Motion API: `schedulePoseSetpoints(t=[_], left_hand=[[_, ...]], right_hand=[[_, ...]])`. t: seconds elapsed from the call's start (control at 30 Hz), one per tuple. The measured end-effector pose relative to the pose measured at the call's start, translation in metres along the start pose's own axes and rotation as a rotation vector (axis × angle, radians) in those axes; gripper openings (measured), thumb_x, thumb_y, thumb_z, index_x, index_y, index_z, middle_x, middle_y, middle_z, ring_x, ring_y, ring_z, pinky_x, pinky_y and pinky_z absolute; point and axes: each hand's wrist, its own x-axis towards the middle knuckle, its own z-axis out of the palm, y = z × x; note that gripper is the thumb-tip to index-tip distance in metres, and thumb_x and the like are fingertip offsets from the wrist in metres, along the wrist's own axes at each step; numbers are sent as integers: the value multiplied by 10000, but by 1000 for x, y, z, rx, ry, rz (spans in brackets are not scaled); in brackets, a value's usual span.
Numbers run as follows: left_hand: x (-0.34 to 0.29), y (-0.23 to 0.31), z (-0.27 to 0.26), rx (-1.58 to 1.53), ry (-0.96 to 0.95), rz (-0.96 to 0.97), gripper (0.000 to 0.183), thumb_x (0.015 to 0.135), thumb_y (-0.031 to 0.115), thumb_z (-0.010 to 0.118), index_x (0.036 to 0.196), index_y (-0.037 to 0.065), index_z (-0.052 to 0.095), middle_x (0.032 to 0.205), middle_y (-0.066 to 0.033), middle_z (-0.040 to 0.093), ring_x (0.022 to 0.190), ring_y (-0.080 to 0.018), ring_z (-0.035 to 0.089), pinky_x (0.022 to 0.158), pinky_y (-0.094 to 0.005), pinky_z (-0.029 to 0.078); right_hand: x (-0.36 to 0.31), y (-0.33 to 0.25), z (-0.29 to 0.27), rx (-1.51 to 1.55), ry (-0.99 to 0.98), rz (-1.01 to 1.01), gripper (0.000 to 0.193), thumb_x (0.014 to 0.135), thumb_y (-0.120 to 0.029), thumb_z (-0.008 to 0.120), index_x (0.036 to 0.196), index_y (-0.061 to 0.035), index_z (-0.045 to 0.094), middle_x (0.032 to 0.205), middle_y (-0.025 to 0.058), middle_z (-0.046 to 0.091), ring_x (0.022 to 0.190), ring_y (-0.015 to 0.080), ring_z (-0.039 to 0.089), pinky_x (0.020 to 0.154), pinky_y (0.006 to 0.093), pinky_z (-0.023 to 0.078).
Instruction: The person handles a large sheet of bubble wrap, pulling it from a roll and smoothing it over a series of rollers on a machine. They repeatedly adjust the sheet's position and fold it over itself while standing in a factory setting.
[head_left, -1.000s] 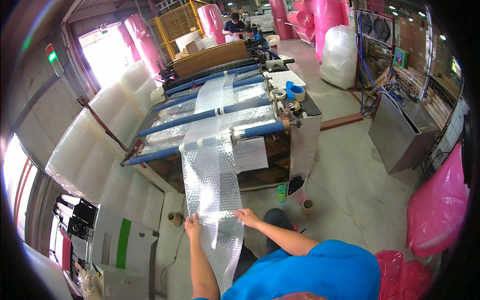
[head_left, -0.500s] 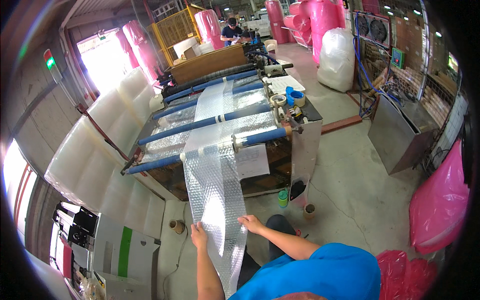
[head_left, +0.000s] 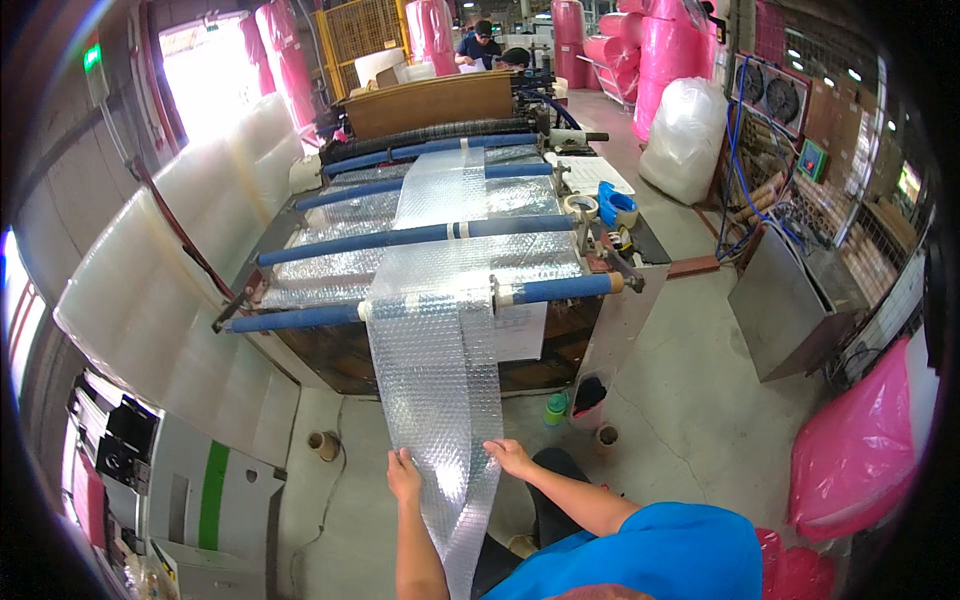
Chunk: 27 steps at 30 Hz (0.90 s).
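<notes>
A long strip of clear bubble wrap (head_left: pixel 430 380) hangs from the front blue roller (head_left: pixel 560 289) of a machine and runs down toward my body. My left hand (head_left: pixel 404 474) pinches its left edge, fingers closed with the thumb up. On the opposite edge, my right hand (head_left: pixel 509 457) grips the strip at about the same height. Between the hands the film sags slightly and catches the light. Its lower end passes out of view below. Behind the front roller, the strip lies over several more blue rollers.
Tape rolls (head_left: pixel 610 205) sit on the machine's right side. On the floor stand a green bottle (head_left: pixel 556 408) and a cardboard core (head_left: pixel 323 446). A grey cabinet (head_left: pixel 215 510) is at left, a metal box (head_left: pixel 785 300) and pink bag (head_left: pixel 855 440) at right. Two people work far back.
My view has shifted, so the machine appears slightly lower. Both hands keep their hold on the strip's edges, and the strip looks a little wider between them.
</notes>
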Motion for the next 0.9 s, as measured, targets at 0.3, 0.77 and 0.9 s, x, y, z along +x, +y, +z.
schedulePoseSetpoints(t=[0.3,0.77,0.9], left_hand=[[11,-9,27,-76,7,3,324,819,365,378,870,53,446,745,-204,541,723,-398,496,598,-447,377],[66,102,-23,-149,88,23,377,805,426,378,889,66,450,794,-198,546,764,-386,501,622,-434,376],[69,101,-25,-108,100,45,421,783,465,396,915,68,453,796,-205,550,762,-385,507,625,-430,387]], right_hand=[[23,35,0,-90,25,101,369,787,-337,478,779,21,568,620,56,543,570,124,494,550,262,391],[68,-103,-27,279,173,-104,325,802,-336,479,697,-37,550,633,-6,504,556,61,437,521,201,352],[80,-114,-43,299,140,-54,344,791,-349,493,765,-11,553,736,21,547,658,92,472,622,230,381]])
